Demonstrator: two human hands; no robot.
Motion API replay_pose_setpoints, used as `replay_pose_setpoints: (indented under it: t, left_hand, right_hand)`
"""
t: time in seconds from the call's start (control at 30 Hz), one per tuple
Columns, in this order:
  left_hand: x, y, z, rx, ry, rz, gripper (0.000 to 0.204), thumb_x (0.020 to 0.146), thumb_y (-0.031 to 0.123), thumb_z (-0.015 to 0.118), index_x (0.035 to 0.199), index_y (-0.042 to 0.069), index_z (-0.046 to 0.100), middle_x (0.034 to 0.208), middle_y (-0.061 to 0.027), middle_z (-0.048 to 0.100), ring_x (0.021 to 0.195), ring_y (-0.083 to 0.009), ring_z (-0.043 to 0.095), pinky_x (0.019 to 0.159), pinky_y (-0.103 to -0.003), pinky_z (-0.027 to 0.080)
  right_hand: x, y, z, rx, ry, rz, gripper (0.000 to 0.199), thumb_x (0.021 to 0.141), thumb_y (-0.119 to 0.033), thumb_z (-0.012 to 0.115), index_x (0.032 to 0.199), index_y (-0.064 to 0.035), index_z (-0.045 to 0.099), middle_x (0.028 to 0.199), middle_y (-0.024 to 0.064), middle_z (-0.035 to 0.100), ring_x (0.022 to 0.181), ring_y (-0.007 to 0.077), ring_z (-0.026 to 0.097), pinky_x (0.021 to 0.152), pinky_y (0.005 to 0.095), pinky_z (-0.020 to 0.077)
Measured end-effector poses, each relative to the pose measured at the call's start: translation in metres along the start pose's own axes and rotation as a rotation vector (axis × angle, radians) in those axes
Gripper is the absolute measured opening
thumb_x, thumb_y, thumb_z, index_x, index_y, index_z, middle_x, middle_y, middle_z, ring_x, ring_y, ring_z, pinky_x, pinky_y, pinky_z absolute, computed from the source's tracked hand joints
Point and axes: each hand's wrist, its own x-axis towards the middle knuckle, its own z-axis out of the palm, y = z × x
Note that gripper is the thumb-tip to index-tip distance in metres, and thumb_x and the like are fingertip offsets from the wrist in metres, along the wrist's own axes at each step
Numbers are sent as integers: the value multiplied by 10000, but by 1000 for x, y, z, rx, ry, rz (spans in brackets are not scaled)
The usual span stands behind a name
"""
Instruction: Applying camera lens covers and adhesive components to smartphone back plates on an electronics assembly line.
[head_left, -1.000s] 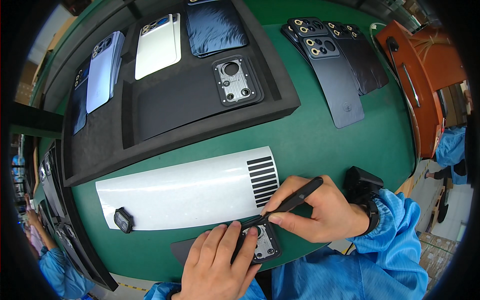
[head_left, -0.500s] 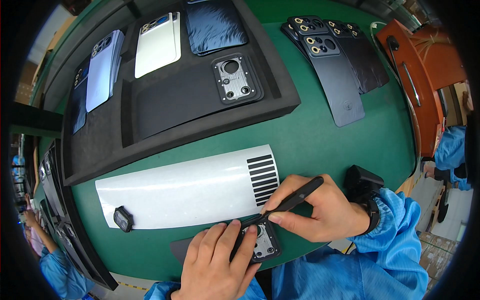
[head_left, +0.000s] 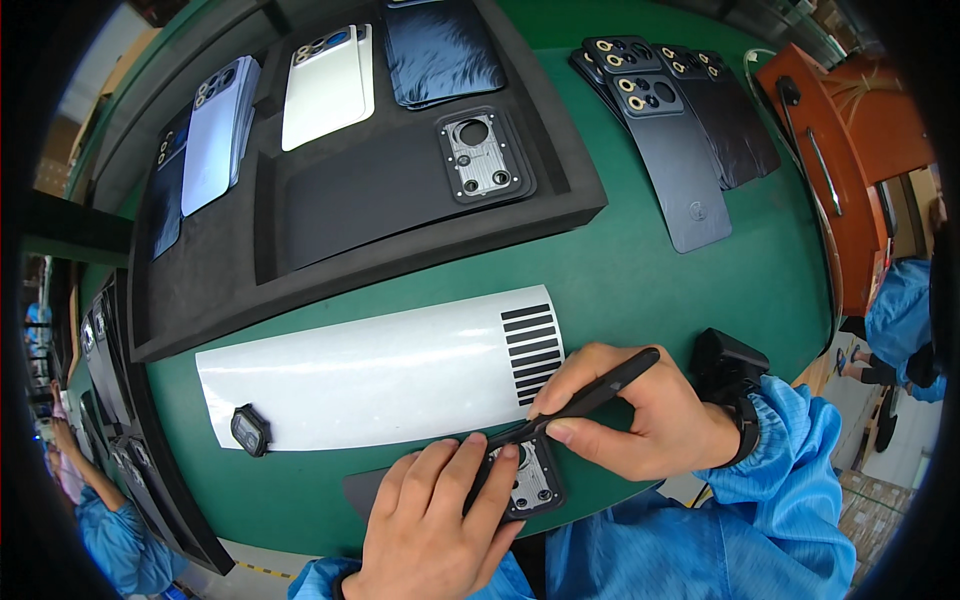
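Observation:
My right hand pinches black tweezers, which slant down to the left. Their tips reach the far edge of a dark phone back cover, beside its silver camera plate. My left hand lies over this cover, fingers across it and thumb at its near side, holding it on the table; much of the cover is hidden underneath. Just beyond both hands is a white backing sheet with a column of black strips at its right end. A small black angular object rests on the sheet's left corner.
A black foam tray holding several phone back covers stands beyond the sheet. More dark covers are stacked at the far right. A black device sits by my right wrist. Another black tray is at the left; an orange cabinet stands right.
The view has shifted slightly, so the tray and sheet appear a little further right and up. Both hands keep their holds, and the tweezers stay at the cover's far edge.

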Motion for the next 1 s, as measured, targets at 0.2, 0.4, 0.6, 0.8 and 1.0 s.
replay_pose_setpoints:
  t: [0.2, 0.4, 0.6, 0.8, 1.0]
  left_hand:
    - [-1, -1, 1, 15, 13, 16, 604, 740, 210, 749, 1307, 94, 578, 1330, -177, 495, 1213, -357, 475, 1003, -476, 389]
    - [0, -1, 1, 20, 10, 16, 608, 738, 215, 750, 1310, 99, 579, 1329, -175, 499, 1211, -353, 477, 997, -473, 390]
    - [1, 0, -1, 17, -6, 2, 619, 735, 217, 752, 1315, 94, 574, 1327, -173, 499, 1209, -353, 476, 997, -473, 386]
    - [1, -1, 0, 11, -6, 6, 620, 736, 218, 750, 1315, 89, 571, 1325, -172, 499, 1212, -355, 472, 998, -475, 383]
    - [1, -1, -1, 16, -8, 10, 610, 741, 218, 746, 1311, 86, 572, 1319, -171, 500, 1214, -356, 469, 999, -475, 382]
  right_hand:
    - [-1, 2, -1, -11, 4, -25, 176, 818, 22, 682, 976, 3, 606, 863, 111, 642, 763, 231, 676, 676, 313, 528]
    - [-1, 2, 0, -8, 1, -23, 176, 812, 12, 692, 966, 8, 609, 882, 114, 641, 762, 242, 670, 674, 315, 524]
    - [-2, 2, 0, 17, -6, -24, 175, 814, 8, 693, 966, 10, 607, 889, 114, 640, 769, 244, 670, 677, 320, 524]
    - [-2, 2, -1, -8, -6, -34, 176, 815, 11, 691, 968, 10, 604, 883, 113, 642, 768, 243, 673, 677, 317, 527]
    - [-2, 2, -1, -30, 9, -33, 165, 821, 17, 685, 963, 10, 602, 866, 109, 643, 754, 234, 679, 661, 309, 528]
